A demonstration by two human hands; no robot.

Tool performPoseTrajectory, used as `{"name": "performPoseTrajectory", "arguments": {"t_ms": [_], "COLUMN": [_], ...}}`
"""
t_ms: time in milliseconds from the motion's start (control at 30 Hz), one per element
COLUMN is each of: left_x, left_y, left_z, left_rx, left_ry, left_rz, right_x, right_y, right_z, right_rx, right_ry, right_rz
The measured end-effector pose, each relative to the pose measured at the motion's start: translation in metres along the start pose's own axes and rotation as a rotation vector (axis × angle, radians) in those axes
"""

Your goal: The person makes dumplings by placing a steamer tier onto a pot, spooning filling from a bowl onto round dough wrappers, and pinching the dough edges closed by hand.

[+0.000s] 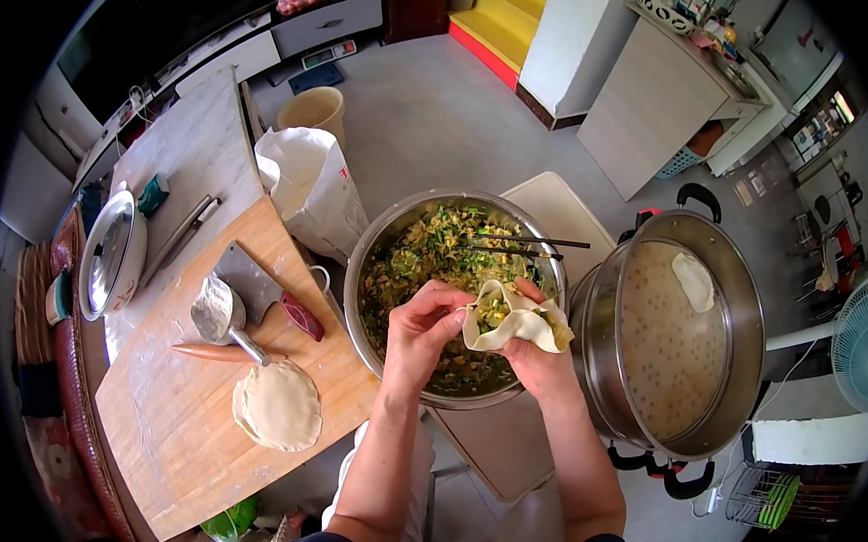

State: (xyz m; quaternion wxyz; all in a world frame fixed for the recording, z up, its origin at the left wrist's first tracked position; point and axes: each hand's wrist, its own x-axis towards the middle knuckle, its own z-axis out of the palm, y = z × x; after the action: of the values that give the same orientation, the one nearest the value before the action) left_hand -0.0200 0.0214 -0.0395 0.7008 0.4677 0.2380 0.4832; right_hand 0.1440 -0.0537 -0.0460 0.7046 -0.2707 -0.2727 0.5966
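Above a big metal bowl (368, 268) of chopped green and yellow filling (425, 246), both hands hold one partly folded dumpling (520, 330). Its wrapper gapes at the top, and filling shows inside. My left hand (426, 321) pinches the wrapper's left edge between thumb and fingertips. My right hand (538, 365) cups the dumpling from below and behind, its thumb at the front. A pair of dark chopsticks (542, 242) lies across the bowl's right side. To the right, a steamer pot (753, 333) has a perforated tray (667, 368) bearing one finished dumpling (693, 282).
On the wooden board (164, 453) at left lie stacked round wrappers (278, 407), a flour scoop (217, 310), a rolling pin (198, 351) and a cleaver (248, 275). A white flour sack (307, 188) stands behind the board. A lidded pot (115, 257) sits far left; a fan (862, 343) stands right.
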Motion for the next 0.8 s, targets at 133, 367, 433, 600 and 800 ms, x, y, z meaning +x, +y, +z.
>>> {"name": "performPoseTrajectory", "arguments": {"t_ms": [133, 367, 433, 600, 800], "left_x": [0.000, 0.001, 0.000, -0.002, 0.001], "left_y": [-0.001, 0.001, 0.001, 0.007, 0.017], "left_z": [-0.001, 0.005, 0.006, 0.006, 0.004], "left_rx": [-0.003, 0.011, 0.114, 0.219, 0.075], "left_ry": [0.020, 0.069, 0.076, 0.052, -0.143], "left_rz": [-0.005, 0.094, 0.146, 0.114, 0.023], "right_x": [0.001, 0.001, 0.001, 0.002, 0.001], "right_y": [-0.001, -0.003, -0.003, -0.005, -0.008], "right_z": [0.001, 0.001, 0.002, 0.003, 0.001], "right_rx": [0.043, 0.024, 0.019, 0.011, 0.052], "right_ry": [0.001, -0.014, -0.006, 0.017, 0.028], "right_rz": [0.048, 0.053, 0.053, 0.050, 0.013]}}
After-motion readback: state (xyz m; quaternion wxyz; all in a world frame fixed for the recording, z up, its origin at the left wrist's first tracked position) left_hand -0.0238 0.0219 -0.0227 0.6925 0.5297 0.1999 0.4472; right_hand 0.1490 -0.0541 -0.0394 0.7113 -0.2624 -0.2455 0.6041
